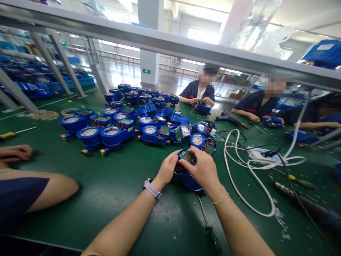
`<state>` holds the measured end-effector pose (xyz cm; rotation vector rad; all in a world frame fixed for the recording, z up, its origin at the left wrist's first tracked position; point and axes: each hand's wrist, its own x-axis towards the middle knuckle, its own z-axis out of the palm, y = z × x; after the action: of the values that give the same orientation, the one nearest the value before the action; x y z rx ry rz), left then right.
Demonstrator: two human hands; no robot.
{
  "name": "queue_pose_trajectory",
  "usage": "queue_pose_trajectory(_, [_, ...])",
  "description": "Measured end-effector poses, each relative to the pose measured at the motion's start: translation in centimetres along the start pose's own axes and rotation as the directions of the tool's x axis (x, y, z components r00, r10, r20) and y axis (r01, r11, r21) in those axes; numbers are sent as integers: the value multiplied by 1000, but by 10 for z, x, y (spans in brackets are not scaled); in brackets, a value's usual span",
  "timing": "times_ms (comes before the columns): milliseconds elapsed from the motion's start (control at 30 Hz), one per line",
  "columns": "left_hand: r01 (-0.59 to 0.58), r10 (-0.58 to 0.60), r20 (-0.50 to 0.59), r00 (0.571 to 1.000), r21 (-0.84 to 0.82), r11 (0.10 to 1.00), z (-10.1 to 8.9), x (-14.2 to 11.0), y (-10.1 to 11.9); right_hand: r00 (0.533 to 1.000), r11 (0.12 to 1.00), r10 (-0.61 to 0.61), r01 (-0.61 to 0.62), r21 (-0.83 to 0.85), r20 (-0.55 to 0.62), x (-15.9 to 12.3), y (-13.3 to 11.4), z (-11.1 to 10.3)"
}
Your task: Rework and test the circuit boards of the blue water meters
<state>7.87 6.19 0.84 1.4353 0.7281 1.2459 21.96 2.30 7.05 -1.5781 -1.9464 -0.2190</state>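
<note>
A blue water meter (185,180) lies on the green table in front of me, its electronics compartment uncovered. My left hand (167,168), with a watch on its wrist, grips the meter's left side. Over the compartment, my right hand (204,168) has thumb and forefinger curled round the edges of a green circuit board (188,156) with a grey display. Both hands hide much of the meter. Close beyond them are two more open meters with a round white dial (197,139) and wiring. A screwdriver (210,229) with a dark handle lies near my right forearm.
Several blue meters (114,133) crowd the left and middle. White cable (226,156) loops around a power strip (262,155) at right, near a dark tool (306,202). A shelf beam (170,41) crosses above. A neighbour's arm (50,188) rests at left; co-workers sit opposite.
</note>
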Motion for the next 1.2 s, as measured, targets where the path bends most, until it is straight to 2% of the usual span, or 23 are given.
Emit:
queue_pose_trajectory(167, [10, -10, 5, 1000, -64, 998, -1, -3, -6, 999, 997, 14, -11, 77, -35, 2, 12, 7])
queue_pose_trajectory(333, [83, -79, 25, 997, -204, 976, -4, -5, -14, 999, 992, 26, -22, 125, -37, 3, 22, 11])
queue_pose_trajectory(667, [159, -145, 78, 986, -230, 960, -3, -10, -15, 997, 993, -51, 45, 108, 55, -3, 18, 1])
queue_pose_trajectory(767, [144, -133, 70, 989, -190, 971, -4, -10, -15, 997, 993, -53, 47, 109, 57, -5, 17, 2])
queue_pose_trajectory(1033, [99, -93, 51, 994, -122, 988, -4, -11, -14, 995, 968, -99, 103, 229, -33, -9, 16, 12])
queue_pose_trajectory(1200, [99, -94, 43, 995, -160, 982, -3, -11, -15, 989, 955, -47, 86, 282, -142, -16, 16, 14])
